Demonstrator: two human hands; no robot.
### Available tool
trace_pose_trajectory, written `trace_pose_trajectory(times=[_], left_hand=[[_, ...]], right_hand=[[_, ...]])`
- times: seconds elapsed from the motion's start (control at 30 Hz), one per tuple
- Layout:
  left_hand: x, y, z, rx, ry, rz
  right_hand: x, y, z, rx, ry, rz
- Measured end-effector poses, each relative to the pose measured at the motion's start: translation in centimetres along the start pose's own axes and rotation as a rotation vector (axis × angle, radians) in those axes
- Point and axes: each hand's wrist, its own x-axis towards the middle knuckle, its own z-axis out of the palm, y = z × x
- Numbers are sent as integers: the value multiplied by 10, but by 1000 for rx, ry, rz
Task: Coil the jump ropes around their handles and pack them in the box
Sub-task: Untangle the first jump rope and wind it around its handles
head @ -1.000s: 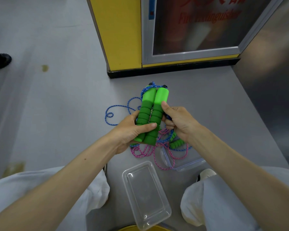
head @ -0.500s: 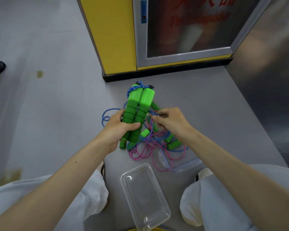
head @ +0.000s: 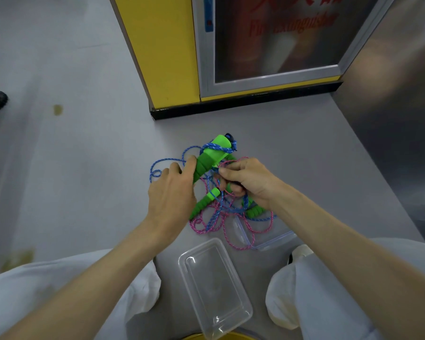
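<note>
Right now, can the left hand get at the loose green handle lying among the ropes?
Probably not yet: the left hand grips the paired handles. The loose handle lies close beside it, with tangled ropes around it.

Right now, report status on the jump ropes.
Left hand grips paired handles. Right hand pinches the ropes, pink and blue tangled. Box empty.

Grey floor (head: 84, 180) with tangled jump ropes (head: 220, 213), clear container (head: 215, 288), second clear container (head: 268, 241).
</note>
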Motion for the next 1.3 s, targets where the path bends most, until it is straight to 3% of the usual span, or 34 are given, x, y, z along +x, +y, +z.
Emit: trace_pose_trajectory(times=[0.1,0.23,0.4,0.57,0.73,0.8,0.9,1.0,1.13,1.3], left_hand=[[-2,6,1,127,122,87],[-4,10,5,196,226,170],[-1,5,20,115,134,187],[3,13,0,-489,-317,-54],[19,2,-22,-1264,-656,-473],[19,-4,-24,-1400,-792,-573],[18,-8,-26,-1555,-864,-627],[18,-7,-27,-1608,-797,-642],[19,-3,-25,-1494,-620,-650],[16,-1,-20,-1406,-437,-639]], right_hand=[[0,-1,3,102,-11,25],[2,-1,2,114,119,71],[1,0,2,211,159,54],[6,-2,-5,254,211,71],[6,-2,-4,337,11,51],[5,-2,-5,387,-76,14],[3,-2,-7,391,-157,-45],[2,-1,-4,301,-116,-55],[4,1,-2,11,42,-54],[6,7,-7,-299,91,-61]])
